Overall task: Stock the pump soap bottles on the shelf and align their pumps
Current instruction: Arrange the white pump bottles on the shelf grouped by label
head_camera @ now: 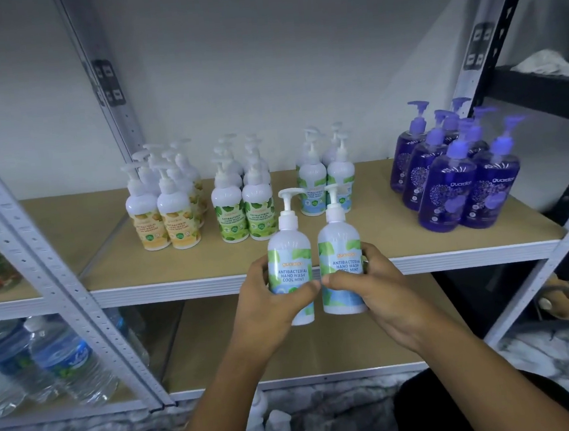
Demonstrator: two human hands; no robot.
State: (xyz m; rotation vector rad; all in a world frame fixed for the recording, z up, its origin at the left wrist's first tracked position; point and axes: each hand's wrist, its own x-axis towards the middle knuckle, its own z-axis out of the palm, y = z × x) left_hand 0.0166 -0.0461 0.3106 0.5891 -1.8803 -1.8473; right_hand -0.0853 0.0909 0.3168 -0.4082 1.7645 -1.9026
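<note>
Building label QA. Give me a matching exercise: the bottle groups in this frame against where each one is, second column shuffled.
Things:
1. yellow-label hand wash bottles
2. green-label hand wash bottles
3. purple pump bottles
4. nearest two Cool Mint bottles

Places:
A. far right group on the shelf
B. one gripped in the left hand, one in the right hand
C. far left group on the shelf
D. second group from the left

Pairs: 1-C, 2-D, 3-A, 4-B
</note>
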